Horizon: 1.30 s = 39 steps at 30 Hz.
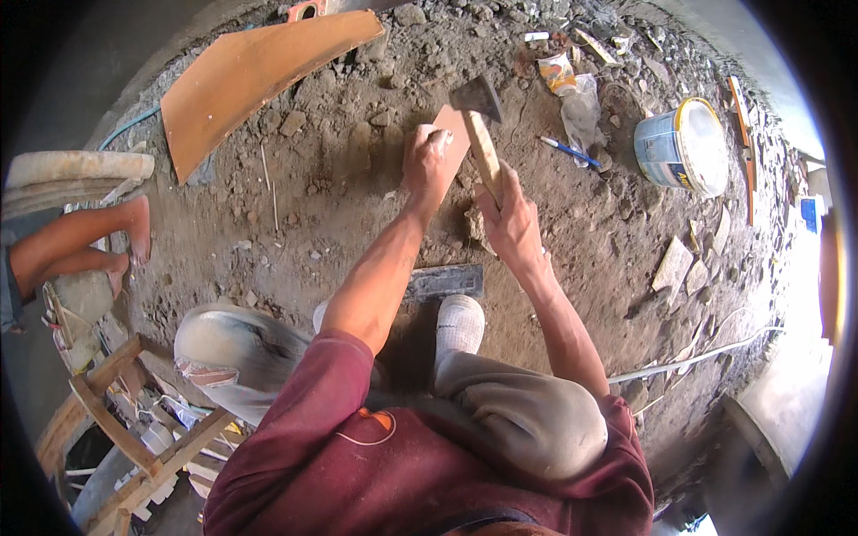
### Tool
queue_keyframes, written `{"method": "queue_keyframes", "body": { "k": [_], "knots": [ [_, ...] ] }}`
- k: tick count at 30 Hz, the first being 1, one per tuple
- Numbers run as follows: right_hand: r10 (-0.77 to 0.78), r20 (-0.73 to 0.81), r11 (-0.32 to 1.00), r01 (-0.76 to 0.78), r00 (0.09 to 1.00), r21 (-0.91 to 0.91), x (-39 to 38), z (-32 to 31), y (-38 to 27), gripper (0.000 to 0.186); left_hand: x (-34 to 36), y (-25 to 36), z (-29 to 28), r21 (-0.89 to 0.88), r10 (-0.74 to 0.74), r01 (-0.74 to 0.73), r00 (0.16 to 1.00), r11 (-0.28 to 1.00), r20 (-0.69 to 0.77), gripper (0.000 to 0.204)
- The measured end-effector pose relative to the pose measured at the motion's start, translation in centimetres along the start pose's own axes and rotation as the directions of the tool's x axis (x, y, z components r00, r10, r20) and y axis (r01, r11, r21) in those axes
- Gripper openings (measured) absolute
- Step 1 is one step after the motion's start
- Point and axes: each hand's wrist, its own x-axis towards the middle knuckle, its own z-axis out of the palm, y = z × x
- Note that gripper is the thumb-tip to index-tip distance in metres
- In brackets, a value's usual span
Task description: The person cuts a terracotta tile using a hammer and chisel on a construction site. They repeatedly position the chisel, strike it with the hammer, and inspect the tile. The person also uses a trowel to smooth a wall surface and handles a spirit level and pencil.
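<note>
My left hand [427, 165] is closed on a narrow orange-brown board [459, 136], which slants upright above the dirt. In my right hand [511, 217] is a hatchet [483, 152], gripped by its pale wooden handle. Its dark metal head [477, 96] is raised beside the board's upper end; I cannot tell whether the two touch. Below my hands, by my light-coloured shoe [459, 323], lies a dark rectangular slab [444, 282]. A larger sheet [259, 79] of the same orange-brown colour rests on the ground at the far left.
A blue-and-white bucket [684, 147] with a yellow rim stands at the right. A blue pen [569, 152] and crumpled wrappers [559, 73] lie nearer. Broken tile pieces [673, 266] litter the rubble. At the left are another person's bare legs [85, 234] and a wooden frame [134, 429].
</note>
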Motion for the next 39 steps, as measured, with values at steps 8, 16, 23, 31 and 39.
{"method": "queue_keyframes", "body": {
  "k": [8, 16, 23, 31, 39],
  "knots": [
    [0.03, 0.073, 0.99, -0.019, 0.997, -0.142, 0.3, 1.8, 5.1, 0.048, 0.3, -0.5, 0.0, 0.173, 0.106, -0.095, 0.993, 0.98, -0.055, 0.015],
    [0.0, 0.035, 0.995, 0.004, 0.999, -0.104, 0.1, 1.9, 4.1, 0.048, 0.3, 1.0, -0.9, 0.114, 0.103, -0.097, 0.994, 0.989, -0.045, 0.013],
    [-0.038, -0.054, 0.999, 0.037, 0.998, -0.014, -0.5, 2.0, 2.8, 0.045, 0.3, 1.2, -1.2, 0.112, 0.083, -0.078, 0.996, 0.991, -0.043, 0.014],
    [0.037, -0.017, 0.998, -0.037, 0.999, -0.041, -1.0, 0.3, 2.0, 0.044, 0.7, 1.5, -1.5, 0.084, 0.105, -0.104, 0.994, 0.991, -0.003, 0.018],
    [-0.006, 0.009, 0.997, 0.007, 1.0, -0.071, -1.4, 1.5, 3.1, 0.049, 0.1, -2.8, -1.1, 0.382, -0.02, 0.075, 0.989, 0.921, -0.147, 0.032]
  ]
}}
